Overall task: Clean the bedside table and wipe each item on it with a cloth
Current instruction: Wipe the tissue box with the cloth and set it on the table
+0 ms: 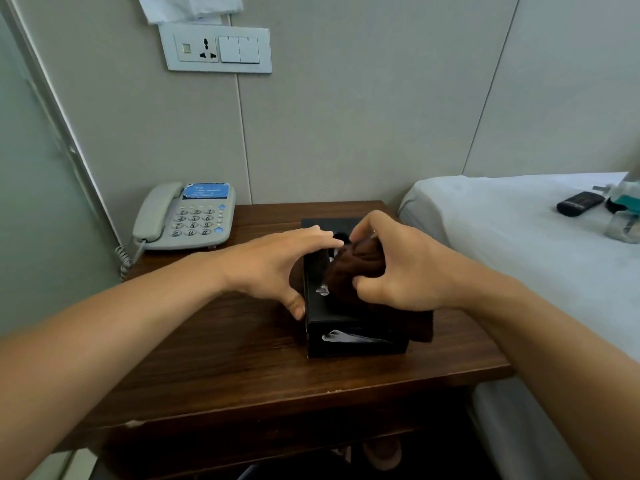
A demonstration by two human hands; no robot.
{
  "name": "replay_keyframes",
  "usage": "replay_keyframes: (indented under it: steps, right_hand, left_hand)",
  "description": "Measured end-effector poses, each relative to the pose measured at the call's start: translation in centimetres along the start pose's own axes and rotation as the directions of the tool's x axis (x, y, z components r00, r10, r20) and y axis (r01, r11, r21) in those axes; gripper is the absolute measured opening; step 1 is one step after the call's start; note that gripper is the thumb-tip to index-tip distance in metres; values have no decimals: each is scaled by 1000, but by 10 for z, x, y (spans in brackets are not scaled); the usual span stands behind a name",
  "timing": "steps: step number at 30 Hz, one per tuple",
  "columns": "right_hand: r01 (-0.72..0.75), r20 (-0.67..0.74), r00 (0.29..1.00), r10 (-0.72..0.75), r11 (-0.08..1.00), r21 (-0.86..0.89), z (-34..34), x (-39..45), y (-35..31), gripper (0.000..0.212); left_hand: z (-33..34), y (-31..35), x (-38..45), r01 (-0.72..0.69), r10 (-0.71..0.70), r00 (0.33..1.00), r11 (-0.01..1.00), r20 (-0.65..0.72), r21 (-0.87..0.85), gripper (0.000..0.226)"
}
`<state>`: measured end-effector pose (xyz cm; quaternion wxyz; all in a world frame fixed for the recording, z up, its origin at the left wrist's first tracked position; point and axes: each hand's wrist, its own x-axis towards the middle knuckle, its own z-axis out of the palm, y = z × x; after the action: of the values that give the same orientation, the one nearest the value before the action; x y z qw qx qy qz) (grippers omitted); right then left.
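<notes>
two hands meet over a black box (349, 327) on the worktop (225, 358). left hand (277, 265) lies flat, fingers straight, steadying the box's left side. right hand (398, 268) bunches a brown cloth (360, 265) tight on top.

Hands: two, the left hand (277, 261) and the right hand (398, 268)
Desk (214, 362): one, of dark wood
Black box (346, 336): one was on the desk
Brown cloth (360, 263): one
Telephone (187, 216): one, grey
Wall plate (216, 48): one, with one socket and two switches
Bed (519, 244): one
Dark handset (580, 203) on the bed: one
Clear bottle (625, 216) on the bed: one
</notes>
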<state>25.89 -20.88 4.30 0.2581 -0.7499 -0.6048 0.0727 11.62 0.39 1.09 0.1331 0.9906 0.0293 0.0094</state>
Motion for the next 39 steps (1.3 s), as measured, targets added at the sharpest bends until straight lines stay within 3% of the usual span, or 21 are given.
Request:
replay_keyframes:
  steps: [2, 6, 12, 18, 22, 27, 31, 35, 39]
  right_hand:
    - [84, -93, 991, -91, 993, -79, 7, 6, 1, 40]
    - [258, 35, 966, -257, 940, -221, 18, 6, 1, 46]
    - [234, 37, 972, -232, 939, -254, 28, 13, -2, 30]
    - [288, 210, 950, -231, 909, -302, 11, 16, -15, 13]
    - [264, 94, 965, -246, 894, -363, 23, 36, -20, 19]
    - [363, 268, 919, -289, 886, -289, 13, 27, -22, 8]
    - [335, 200, 938, -282, 883, -328, 15, 35, -24, 12]
    - [344, 307, 914, -264, 906, -246, 9, 30, -21, 7]
    - [319, 223, 940, -256, 894, -316, 12, 35, -23, 11]
  left_hand:
    - [-1, -5, 7, -1, 1, 1000, 1000, 15, 0, 123]
    - [-1, -19, 11, 1, 1, 999, 999, 51, -47, 124]
    - [6, -22, 10, -4, 10, 999, 992, 49, -126, 114]
    - [13, -25, 9, -37, 40, 999, 983, 9, -180, 105]
    - [18, -32, 13, -43, 36, 999, 977, -35, -209, 109]
    - [17, -29, 12, -79, 79, 997, 969, -8, -236, 101]
    - [14, -28, 10, -57, 55, 998, 969, -13, -241, 106]
    - [15, -28, 12, -51, 56, 998, 972, 16, -230, 104]
    - [12, -24, 8, -25, 26, 1000, 972, 3, -232, 113]
